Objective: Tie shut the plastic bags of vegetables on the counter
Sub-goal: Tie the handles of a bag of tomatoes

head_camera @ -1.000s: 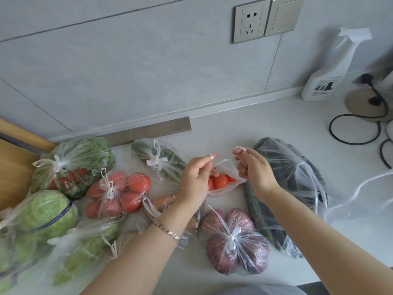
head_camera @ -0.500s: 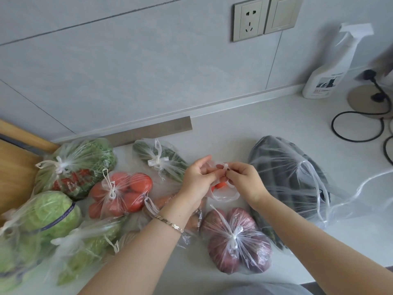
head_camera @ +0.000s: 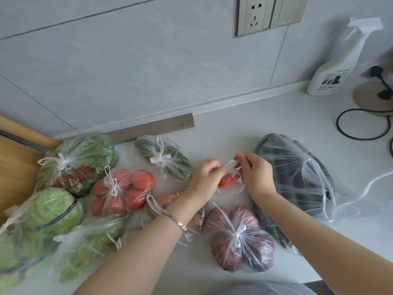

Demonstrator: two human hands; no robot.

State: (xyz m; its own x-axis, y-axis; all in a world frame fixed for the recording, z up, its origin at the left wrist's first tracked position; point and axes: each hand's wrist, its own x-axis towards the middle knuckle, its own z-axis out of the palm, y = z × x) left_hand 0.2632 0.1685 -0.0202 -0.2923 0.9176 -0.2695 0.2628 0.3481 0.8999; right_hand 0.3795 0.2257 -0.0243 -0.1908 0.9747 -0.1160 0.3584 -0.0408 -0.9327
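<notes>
Our left grip [head_camera: 205, 177] and right grip [head_camera: 256, 177] both pinch the handles of the small tomato bag [head_camera: 230, 185] on the bench [head_camera: 234, 128].

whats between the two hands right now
In the head view, the small tomato bag lies between the left hand and the right hand, and both pinch its loose handles. Nothing else is in that gap.

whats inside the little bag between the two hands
A red vegetable shows through the small bag, likely a tomato. The left hand and right hand cover the rest.
</notes>
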